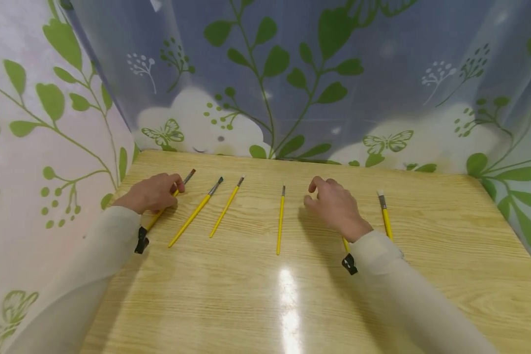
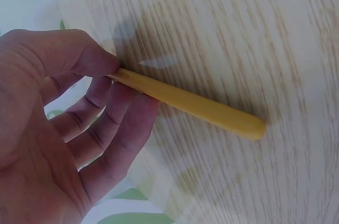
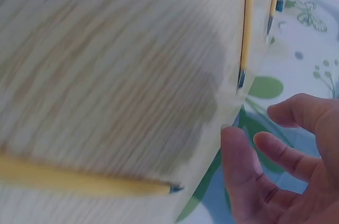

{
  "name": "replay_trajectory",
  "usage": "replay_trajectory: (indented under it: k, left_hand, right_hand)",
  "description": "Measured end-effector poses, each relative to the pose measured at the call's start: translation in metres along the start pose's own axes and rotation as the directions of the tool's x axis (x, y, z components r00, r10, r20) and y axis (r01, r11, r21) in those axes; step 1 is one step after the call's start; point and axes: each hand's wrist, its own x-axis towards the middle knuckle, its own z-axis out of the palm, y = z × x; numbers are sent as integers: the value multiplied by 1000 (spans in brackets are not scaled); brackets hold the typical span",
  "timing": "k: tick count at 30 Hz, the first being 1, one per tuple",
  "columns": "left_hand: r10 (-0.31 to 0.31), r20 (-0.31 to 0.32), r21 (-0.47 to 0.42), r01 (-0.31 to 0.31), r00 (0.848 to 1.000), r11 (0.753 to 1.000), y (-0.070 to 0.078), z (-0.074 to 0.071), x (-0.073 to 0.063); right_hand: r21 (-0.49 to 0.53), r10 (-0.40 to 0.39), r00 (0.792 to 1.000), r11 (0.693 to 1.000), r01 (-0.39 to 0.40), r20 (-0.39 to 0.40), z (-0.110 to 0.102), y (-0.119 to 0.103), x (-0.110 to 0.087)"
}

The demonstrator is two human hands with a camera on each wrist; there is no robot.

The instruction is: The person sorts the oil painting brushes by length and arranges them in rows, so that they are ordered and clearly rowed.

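My left hand (image 1: 158, 191) pinches a yellow-handled paintbrush (image 1: 188, 177) with reddish-brown bristles at the table's left side. In the left wrist view, thumb and fingertips grip its yellow handle (image 2: 196, 105), whose rounded end points away from the palm. My right hand (image 1: 336, 204) hovers right of the middle with bent fingers and nothing between thumb and index finger. Under its wrist lies another paintbrush (image 1: 345, 244), mostly hidden in the head view. The right wrist view shows a yellow paintbrush (image 3: 106, 181) with a small dark tip, apart from the fingers.
Two paintbrushes, one dark-tipped (image 1: 196, 211) and one thinner (image 1: 226, 206), lie right of my left hand. A thin paintbrush (image 1: 280, 221) lies mid-table, and a wide white-bristled one (image 1: 385, 214) at right. Leaf-patterned cloth (image 1: 292, 98) borders the wooden table (image 1: 230, 295) behind and at left.
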Motion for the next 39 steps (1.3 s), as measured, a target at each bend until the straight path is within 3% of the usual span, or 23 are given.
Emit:
replay_trajectory:
  k: [16, 26, 39]
  left_hand:
    - [9, -12, -12, -9, 1000, 1000, -1, 2, 1]
    - [-8, -11, -13, 8, 1000, 1000, 1, 0, -1]
    - [-21, -5, 2, 21, 1000, 1000, 3, 0, -1]
  right_hand:
    - [-66, -8, 1000, 998, 6, -20, -24, 34, -9]
    - [-103, 33, 999, 994, -33, 0, -23, 53, -13]
    - [-108, -23, 1000, 994, 22, -9, -10, 71, -25]
